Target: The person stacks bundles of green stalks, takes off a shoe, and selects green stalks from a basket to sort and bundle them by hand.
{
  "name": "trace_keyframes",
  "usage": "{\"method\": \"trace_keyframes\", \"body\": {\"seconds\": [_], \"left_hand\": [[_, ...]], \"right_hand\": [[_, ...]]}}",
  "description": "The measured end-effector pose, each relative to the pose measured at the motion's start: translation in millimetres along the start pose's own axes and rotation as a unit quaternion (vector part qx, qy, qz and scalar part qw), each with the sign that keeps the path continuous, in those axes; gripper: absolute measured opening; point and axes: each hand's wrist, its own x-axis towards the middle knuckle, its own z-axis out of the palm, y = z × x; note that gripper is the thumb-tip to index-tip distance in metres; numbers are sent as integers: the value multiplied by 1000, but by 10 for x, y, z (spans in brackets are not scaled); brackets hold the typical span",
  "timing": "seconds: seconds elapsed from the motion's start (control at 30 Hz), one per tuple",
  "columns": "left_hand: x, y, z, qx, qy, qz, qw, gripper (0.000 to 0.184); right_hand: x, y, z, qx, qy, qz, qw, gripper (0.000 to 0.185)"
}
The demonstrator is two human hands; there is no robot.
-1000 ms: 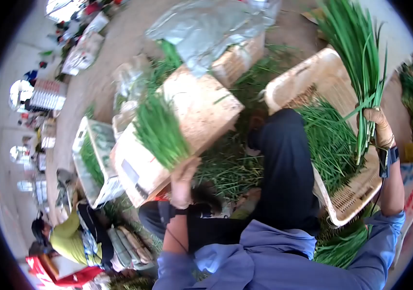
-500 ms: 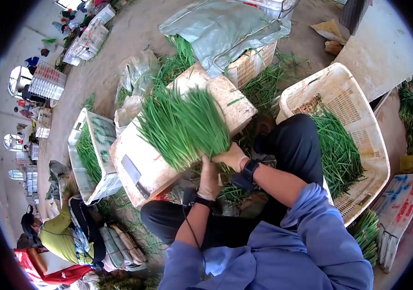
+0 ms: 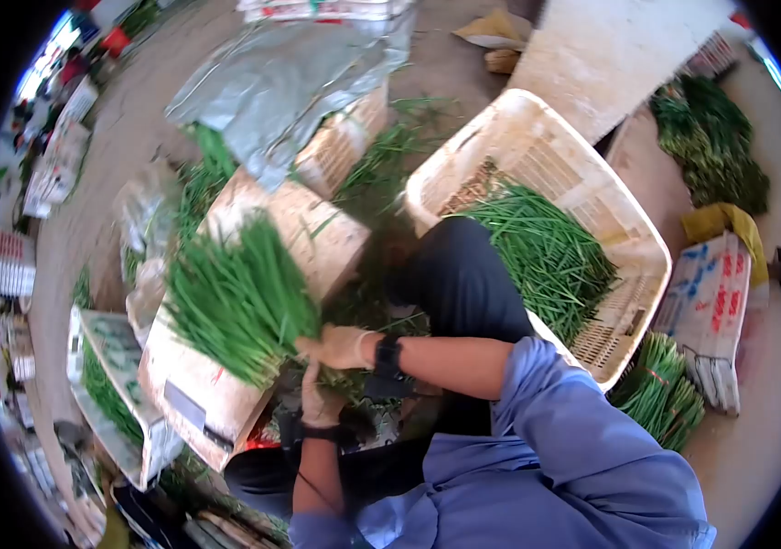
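Note:
A thick bunch of green chives (image 3: 239, 297) lies fanned over a pale, stained block (image 3: 171, 352), its leaf tips pointing up and away. My right hand (image 3: 340, 348), in a pale glove, is closed around the stem end at the bunch's lower right. Just below it, my left hand (image 3: 320, 403), gloved too, is closed on the stem ends from underneath. A cleaver (image 3: 191, 410) with a broad grey blade and dark handle rests on the block's near corner, apart from both hands. My fingertips are partly hidden by the stems.
Right of my knee stands a large cream basket (image 3: 624, 210) with loose chives. Another white basket (image 3: 111, 366) of greens is at left. A grey plastic sheet (image 3: 271, 87) covers a crate ahead. Tied chives (image 3: 660, 389) and a folded printed sack (image 3: 706, 302) lie at right.
The view has swung right, so the block and baskets sit further left. Both hands still hold the chives at the stem end. The co-worker at lower left has mostly left the view.

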Motion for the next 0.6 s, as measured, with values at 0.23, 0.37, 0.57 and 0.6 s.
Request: {"method": "trace_keyframes", "body": {"seconds": [0.23, 0.37, 0.57, 0.6], "left_hand": [[147, 3, -328, -24, -31, 21, 999, 43], [30, 29, 199, -14, 21, 29, 999, 42], [10, 3, 185, 15, 55, 40, 998, 49], [36, 5, 195, 23, 59, 41, 997, 50]], "right_hand": [[-1037, -468, -620, -200, 233, -227, 924, 50], [-1727, -174, -1835, -47, 529, -398, 748, 27], [-1151, 2180, -3390, -36, 612, -53, 788, 20], [-959, 2568, -3411, -77, 581, -22, 810, 20]]}}
